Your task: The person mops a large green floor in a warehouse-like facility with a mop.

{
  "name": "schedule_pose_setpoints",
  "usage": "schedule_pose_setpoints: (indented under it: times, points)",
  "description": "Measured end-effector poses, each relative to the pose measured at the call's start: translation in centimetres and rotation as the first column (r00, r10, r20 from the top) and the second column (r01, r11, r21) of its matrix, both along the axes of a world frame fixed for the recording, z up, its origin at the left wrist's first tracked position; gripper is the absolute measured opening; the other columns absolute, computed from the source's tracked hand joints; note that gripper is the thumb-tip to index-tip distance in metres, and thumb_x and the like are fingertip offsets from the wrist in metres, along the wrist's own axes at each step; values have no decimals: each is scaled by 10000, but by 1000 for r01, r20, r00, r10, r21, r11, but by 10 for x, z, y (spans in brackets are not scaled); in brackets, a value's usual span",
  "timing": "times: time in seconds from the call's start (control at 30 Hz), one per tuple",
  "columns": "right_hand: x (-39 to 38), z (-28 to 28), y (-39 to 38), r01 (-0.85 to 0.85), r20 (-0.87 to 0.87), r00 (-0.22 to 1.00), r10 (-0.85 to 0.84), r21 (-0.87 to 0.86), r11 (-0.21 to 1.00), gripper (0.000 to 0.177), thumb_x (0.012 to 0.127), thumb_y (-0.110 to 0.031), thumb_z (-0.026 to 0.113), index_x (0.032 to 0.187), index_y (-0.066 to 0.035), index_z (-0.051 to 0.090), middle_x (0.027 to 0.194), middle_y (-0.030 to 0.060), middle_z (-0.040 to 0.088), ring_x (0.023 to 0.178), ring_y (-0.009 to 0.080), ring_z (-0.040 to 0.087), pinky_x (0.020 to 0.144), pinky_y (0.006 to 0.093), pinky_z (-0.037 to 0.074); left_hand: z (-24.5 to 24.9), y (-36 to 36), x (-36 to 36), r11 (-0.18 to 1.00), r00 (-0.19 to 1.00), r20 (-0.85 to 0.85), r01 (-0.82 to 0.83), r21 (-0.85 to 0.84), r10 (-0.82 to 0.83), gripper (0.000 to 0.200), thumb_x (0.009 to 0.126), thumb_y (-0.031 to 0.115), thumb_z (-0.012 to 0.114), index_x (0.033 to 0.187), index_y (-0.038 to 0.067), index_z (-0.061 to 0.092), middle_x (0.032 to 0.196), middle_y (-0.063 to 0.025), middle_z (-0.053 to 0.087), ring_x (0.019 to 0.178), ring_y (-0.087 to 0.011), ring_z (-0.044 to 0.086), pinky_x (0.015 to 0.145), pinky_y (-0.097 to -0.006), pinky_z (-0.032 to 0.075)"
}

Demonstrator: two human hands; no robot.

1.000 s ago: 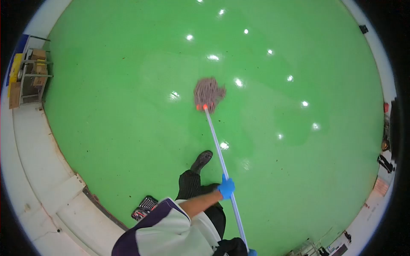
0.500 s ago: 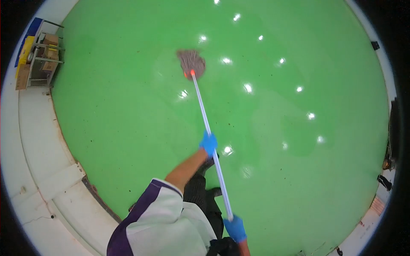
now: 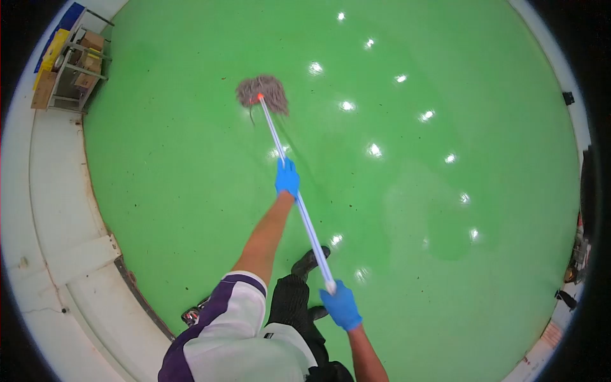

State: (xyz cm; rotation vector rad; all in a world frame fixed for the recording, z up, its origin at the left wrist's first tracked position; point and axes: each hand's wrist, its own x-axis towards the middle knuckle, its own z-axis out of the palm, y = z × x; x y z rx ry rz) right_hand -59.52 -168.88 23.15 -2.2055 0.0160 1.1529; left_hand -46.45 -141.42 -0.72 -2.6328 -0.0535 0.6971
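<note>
A string mop (image 3: 272,92) with a shaggy grey-brown head and an orange socket is spread on the glossy green floor (image 3: 210,159). Its long pale handle runs down toward my body. My left hand (image 3: 287,179), in a blue glove, is wrapped round the handle about midway along. At the near end of the handle, my right hand (image 3: 342,305), also blue-gloved, is closed over the tip. Both arms reach forward, and the handle slants from upper left to lower right.
A metal shelf rack (image 3: 79,60) with cardboard boxes stands at the upper left against the wall. A white wall (image 3: 60,184) curves along the left side. Dark items (image 3: 565,298) lie along the right edge. My shoe (image 3: 309,262) is on the floor beside the handle.
Both hands have pushed forward with the mop, my left hand up and to the left. The mop head has shifted left and its strings have fanned out wider.
</note>
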Motion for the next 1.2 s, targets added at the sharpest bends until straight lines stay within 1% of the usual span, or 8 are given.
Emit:
schedule_pose_setpoints:
  times: [0.2, 0.37, 0.57, 0.7, 0.9, 0.97, 1.13, 1.2]
  points:
    - [-40, 33, -64, 12, -96, 995, -29, -175, 984, 336, 762, -284, 612, 866, 25, 534, 665, 224, 582, 624, 380, 591, 537, 424, 452, -72, -75, -49, 988, 997, 66, 35, -149, -26, 264, 859, 198, 484, 1051, 42, 576, 857, -105, 587, 819, -233, 574, 770, -370, 466]
    - [-104, 92, -177, 0, -215, 975, -60, -270, 963, 341, 803, -228, 508, 939, 77, 577, 787, 228, 616, 751, 350, 600, 668, 419, 467, -17, -199, -126, 751, 995, 99, 71, -656, -8, 208, 782, 127, 489, 905, 77, 649, 1105, -169, 512, 1163, -439, 375, 1005, -575, 230]
    - [-52, 51, -40, 453, -194, 861, -469, -124, 883, 232, 770, -211, 621, 745, -2, 523, 573, 16, 472, 537, 95, 427, 475, 299, 367, -39, -91, -11, 878, 974, 205, 17, -478, 93, 279, 796, 107, 472, 1031, 14, 591, 1245, -151, 473, 1219, -368, 359, 1038, -518, 221]
    - [-64, 52, -28, 526, -190, 837, -513, 23, 850, 234, 795, -227, 609, 763, -13, 522, 609, 13, 466, 551, 80, 401, 474, 280, 352, 9, -88, 15, 943, 948, 185, 290, -162, -259, 324, 800, 118, 477, 1095, 16, 567, 1282, -137, 452, 1231, -364, 350, 1040, -521, 211]
    - [-183, 146, -203, 498, -267, 760, -593, -347, 795, 329, 748, -273, 652, 869, 30, 608, 671, 92, 597, 669, 128, 547, 616, 325, 457, -6, -293, -162, 673, 887, 339, 459, -580, -313, 211, 748, 174, 537, 860, 37, 653, 902, -157, 587, 998, -383, 506, 938, -635, 261]
    - [-141, 240, -178, 435, -298, 759, -579, -429, 791, 376, 774, -265, 565, 924, 79, 579, 732, 208, 615, 686, 320, 600, 628, 413, 466, 72, -323, -189, 462, 927, 138, 298, -835, -349, 162, 672, 228, 570, 671, 76, 626, 772, -143, 533, 840, -355, 503, 869, -601, 305]
    - [-247, 149, -237, 457, -268, 743, -614, -467, 757, 345, 746, -277, 655, 900, 30, 622, 711, 125, 628, 695, 144, 580, 632, 333, 465, 30, -319, -191, 393, 919, 168, 311, -865, -357, 127, 652, 198, 552, 592, 90, 580, 725, -135, 507, 781, -327, 502, 815, -519, 361]
    - [-216, 95, -211, 469, -180, 836, -518, -256, 845, 358, 732, -308, 639, 799, 40, 594, 643, 159, 583, 592, 205, 573, 549, 361, 439, -12, -283, -134, 657, 792, 444, 602, -454, -418, 125, 733, 157, 502, 645, 95, 565, 704, -100, 498, 730, -285, 501, 687, -449, 411]
